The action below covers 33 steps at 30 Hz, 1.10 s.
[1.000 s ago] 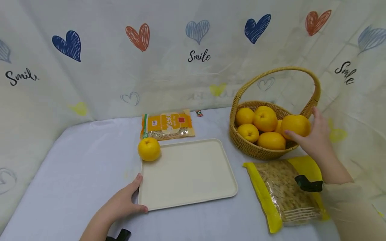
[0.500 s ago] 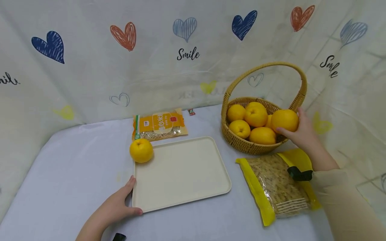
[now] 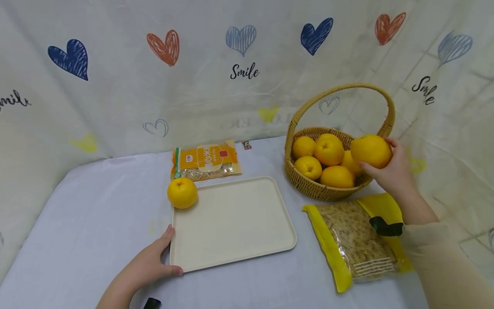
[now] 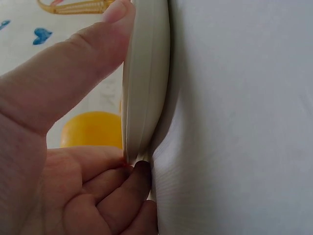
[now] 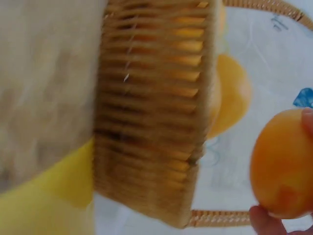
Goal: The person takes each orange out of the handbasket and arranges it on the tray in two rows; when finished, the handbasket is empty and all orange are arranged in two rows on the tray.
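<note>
An orange [image 3: 371,151] is gripped by the right hand [image 3: 397,171], raised above the right side of the basket [image 3: 308,188]. The tray [image 3: 235,223] is held by its near left corner in the left hand [image 3: 152,260]; another orange [image 3: 182,193] is seen at its far left corner. "Smile" is printed on the backdrop [image 3: 200,90]; Chinese characters, only partly readable, are carried by the packet [image 3: 206,161].

R wrist cam: held fruit [image 5: 281,164] cut off @ edge, bag [image 5: 46,112] blurry.

Head view faces forward-down; 2 close wrist views share the basket [image 5: 149,105].
</note>
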Each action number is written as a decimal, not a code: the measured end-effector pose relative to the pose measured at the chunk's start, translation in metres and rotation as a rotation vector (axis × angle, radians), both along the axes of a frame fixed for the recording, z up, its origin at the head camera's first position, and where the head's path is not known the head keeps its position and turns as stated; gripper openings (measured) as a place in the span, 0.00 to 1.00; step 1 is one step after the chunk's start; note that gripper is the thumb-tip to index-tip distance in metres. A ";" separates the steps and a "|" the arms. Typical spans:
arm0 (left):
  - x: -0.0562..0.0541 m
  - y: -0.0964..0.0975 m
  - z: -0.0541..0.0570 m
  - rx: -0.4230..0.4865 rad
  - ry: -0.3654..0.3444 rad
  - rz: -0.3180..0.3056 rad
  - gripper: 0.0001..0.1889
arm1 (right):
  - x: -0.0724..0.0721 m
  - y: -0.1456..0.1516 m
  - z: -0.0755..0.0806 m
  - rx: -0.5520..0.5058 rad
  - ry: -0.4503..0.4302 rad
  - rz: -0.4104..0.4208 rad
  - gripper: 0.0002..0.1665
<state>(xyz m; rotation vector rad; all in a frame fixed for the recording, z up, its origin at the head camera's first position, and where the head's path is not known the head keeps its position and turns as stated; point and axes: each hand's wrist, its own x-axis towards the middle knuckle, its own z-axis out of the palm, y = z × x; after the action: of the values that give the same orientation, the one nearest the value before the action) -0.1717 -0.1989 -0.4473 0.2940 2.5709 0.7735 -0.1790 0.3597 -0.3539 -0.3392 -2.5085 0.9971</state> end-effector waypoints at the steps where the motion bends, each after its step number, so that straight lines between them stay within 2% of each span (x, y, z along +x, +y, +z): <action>1: 0.000 0.000 0.000 -0.002 -0.001 0.003 0.64 | 0.000 -0.003 0.001 0.000 0.008 0.007 0.52; 8: -0.001 -0.004 -0.004 0.012 -0.006 0.015 0.64 | 0.000 -0.033 0.010 -0.004 0.086 0.152 0.48; 14: -0.001 -0.004 -0.006 0.005 -0.010 0.026 0.64 | -0.003 -0.064 0.017 -0.086 0.132 0.280 0.51; 18: -0.003 -0.003 -0.005 -0.006 -0.011 0.035 0.63 | -0.010 -0.084 0.018 -0.027 0.194 0.351 0.54; 22: -0.004 -0.004 -0.004 -0.007 0.010 0.028 0.62 | -0.021 -0.110 0.019 0.014 0.238 0.421 0.51; 26: -0.004 -0.004 -0.001 0.002 0.022 0.022 0.62 | -0.033 -0.140 0.015 -0.043 0.229 0.510 0.49; 33: -0.003 -0.004 0.000 0.034 0.017 0.034 0.62 | -0.051 -0.202 -0.006 -0.130 0.103 0.593 0.48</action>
<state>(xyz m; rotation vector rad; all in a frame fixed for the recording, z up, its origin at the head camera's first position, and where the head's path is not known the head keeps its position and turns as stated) -0.1742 -0.2025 -0.4474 0.2695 2.5873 0.8314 -0.2298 0.1576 -0.3598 0.4404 -2.4996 1.3528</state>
